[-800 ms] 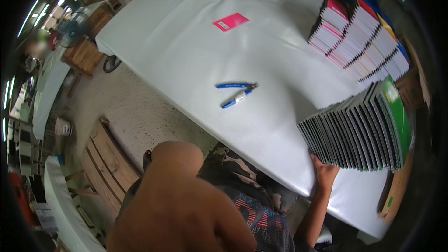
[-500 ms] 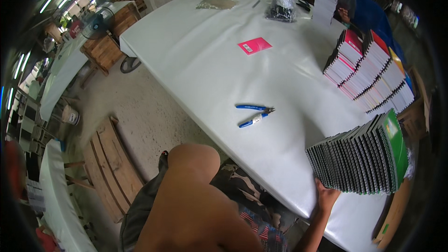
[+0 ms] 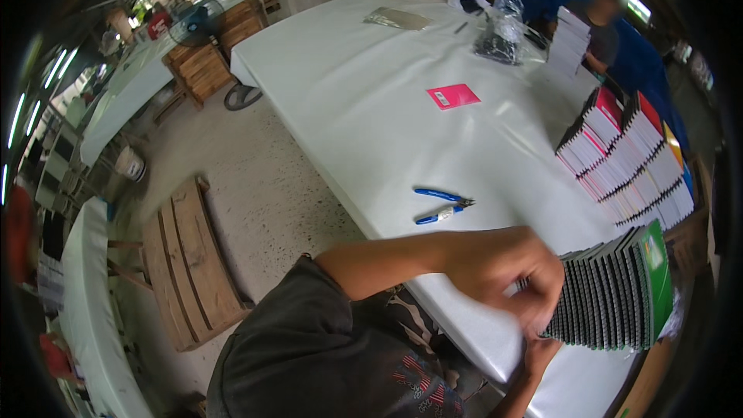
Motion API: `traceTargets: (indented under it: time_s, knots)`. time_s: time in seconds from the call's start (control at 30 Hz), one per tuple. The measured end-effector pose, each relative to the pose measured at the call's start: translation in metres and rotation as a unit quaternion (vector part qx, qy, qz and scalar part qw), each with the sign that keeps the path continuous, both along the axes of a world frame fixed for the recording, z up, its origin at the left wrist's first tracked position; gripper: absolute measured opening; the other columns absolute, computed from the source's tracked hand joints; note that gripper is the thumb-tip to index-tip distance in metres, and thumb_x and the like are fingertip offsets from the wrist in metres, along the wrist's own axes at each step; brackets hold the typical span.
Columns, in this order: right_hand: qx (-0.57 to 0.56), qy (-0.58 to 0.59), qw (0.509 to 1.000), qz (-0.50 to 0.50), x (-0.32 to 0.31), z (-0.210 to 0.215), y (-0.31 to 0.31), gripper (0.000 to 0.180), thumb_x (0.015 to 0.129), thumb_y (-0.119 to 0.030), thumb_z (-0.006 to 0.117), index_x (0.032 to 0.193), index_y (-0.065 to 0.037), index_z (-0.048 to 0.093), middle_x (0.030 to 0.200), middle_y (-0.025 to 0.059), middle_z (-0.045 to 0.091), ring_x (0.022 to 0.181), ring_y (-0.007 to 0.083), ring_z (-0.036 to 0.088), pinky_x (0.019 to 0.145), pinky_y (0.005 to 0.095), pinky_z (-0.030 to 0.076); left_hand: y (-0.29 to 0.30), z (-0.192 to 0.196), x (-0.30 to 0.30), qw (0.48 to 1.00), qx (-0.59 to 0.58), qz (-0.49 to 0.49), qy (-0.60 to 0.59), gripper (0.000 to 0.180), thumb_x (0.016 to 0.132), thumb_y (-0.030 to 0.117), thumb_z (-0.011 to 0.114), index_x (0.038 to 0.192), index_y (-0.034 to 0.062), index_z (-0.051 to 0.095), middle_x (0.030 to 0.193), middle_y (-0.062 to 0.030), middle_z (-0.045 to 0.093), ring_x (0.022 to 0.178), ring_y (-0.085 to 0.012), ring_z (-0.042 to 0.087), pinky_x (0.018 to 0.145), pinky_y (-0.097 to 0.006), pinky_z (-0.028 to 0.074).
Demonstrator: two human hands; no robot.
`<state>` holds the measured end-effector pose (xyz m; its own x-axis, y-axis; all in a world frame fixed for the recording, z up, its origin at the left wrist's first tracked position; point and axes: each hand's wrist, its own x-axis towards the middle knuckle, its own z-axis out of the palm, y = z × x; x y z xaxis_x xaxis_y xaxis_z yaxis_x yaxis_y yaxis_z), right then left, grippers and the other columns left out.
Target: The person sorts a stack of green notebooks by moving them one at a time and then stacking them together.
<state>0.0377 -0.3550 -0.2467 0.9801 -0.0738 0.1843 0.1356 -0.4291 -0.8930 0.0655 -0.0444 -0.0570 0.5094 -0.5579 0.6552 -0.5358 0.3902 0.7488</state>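
Note:
A row of spiral notebooks [image 3: 605, 298] with black coils and a green cover at its right end stands at the table's near right. My left hand [image 3: 515, 267] reaches across to its left end, fingers curled, slightly blurred. Coils show in the gap between its thumb and fingers, so it grips notebooks there. Below it, my right hand [image 3: 542, 352] holds the bottom left corner of the row; its fingertips are partly hidden by the left hand. Farther off on the table lie blue-handled cutting pliers [image 3: 443, 205], jaws pointing right.
A pink booklet [image 3: 454, 96] lies mid-table. Stacked spiral notebooks [image 3: 627, 156] stand at the right. A clear plastic bag [image 3: 501, 35] sits farther back, near a seated person [image 3: 600, 27] behind a white stack [image 3: 569, 40]. A wooden bench [image 3: 184, 267] stands left of the table.
My left arm has swung up and to the right, bringing its hand onto the left end of the notebook row. My right hand stays at the row's corner. The view has shifted.

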Motion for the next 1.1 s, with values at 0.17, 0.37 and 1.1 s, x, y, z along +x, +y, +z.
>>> traceTargets:
  time_s: [0.17, 0.37, 1.1]
  knots:
    - [-0.085, -0.029, 0.996, 0.026, 0.0, 0.002, 0.007, 0.08, 0.062, 0.006, 0.074, 0.131, 0.009, 0.033, 0.13, 0.0194, 0.039, 0.116, 0.029, 0.045, 0.102, 0.0364, 0.037, -0.06, -0.146, 0.027, 0.837, 0.462, 0.286, 0.072, 0.066, 0.081, 0.034, 0.063, 0.125, -0.0099, 0.039, 0.118, -0.0259, 0.05, 0.112, -0.0351, 0.05, 0.09, -0.046, 0.04]
    - [-0.079, -0.043, 0.994, 0.07, 0.005, 0.003, 0.005, 0.076, 0.061, 0.005, 0.075, 0.128, 0.009, 0.037, 0.123, 0.0196, 0.047, 0.111, 0.0286, 0.049, 0.1, 0.039, 0.037, -0.103, -0.155, 0.019, 0.801, 0.509, 0.315, 0.023, 0.088, 0.076, 0.036, 0.068, 0.129, -0.019, 0.027, 0.137, -0.0362, 0.025, 0.13, -0.0463, 0.027, 0.104, -0.053, 0.022]
    - [-0.075, -0.249, 0.957, -0.126, 0.033, 0.016, -0.021, 0.097, 0.063, -0.005, 0.077, 0.137, 0.007, 0.016, 0.134, 0.0251, 0.031, 0.117, 0.035, 0.041, 0.103, 0.0472, 0.031, -0.181, -0.204, 0.12, 0.911, 0.325, 0.234, -0.1, 0.098, 0.051, 0.05, 0.082, 0.128, 0.0036, 0.043, 0.126, -0.01, 0.047, 0.127, -0.0282, 0.034, 0.107, -0.053, 0.018]
